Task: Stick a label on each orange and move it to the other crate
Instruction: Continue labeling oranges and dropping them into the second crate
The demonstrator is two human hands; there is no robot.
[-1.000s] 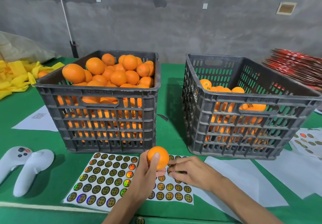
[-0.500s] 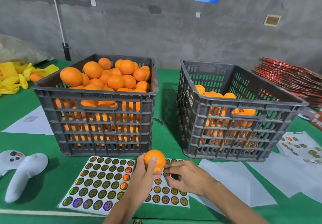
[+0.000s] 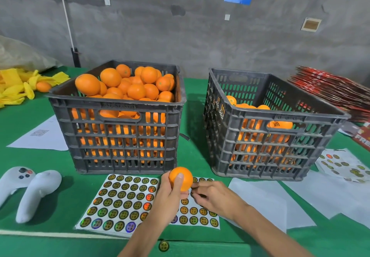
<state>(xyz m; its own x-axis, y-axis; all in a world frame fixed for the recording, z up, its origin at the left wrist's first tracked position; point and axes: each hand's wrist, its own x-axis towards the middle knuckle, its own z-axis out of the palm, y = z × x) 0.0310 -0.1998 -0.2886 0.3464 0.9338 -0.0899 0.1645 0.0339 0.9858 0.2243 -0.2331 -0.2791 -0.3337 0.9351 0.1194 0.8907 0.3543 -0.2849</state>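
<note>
My left hand [image 3: 170,194] grips one orange [image 3: 183,177] just above the sheet of round gold labels [image 3: 124,202] at the table's near edge. My right hand [image 3: 212,195] sits right beside the orange, its curled fingertips pinching at the sheet; I cannot make out a label between them. The dark crate on the left [image 3: 120,112] is heaped with oranges. The dark crate on the right [image 3: 266,116] is partly filled with oranges.
Two white controllers [image 3: 30,190] lie at the near left. White backing papers [image 3: 266,198] and another label sheet [image 3: 344,166] lie at the right. Yellow foam nets [image 3: 18,84] with one orange sit far left, red packets [image 3: 332,94] far right. One loose label [image 3: 163,245] lies near the edge.
The camera has tilted up a little. My left hand has kept hold of the orange, and my right hand's fingers have stayed working at the label sheet, now closer to the orange.
</note>
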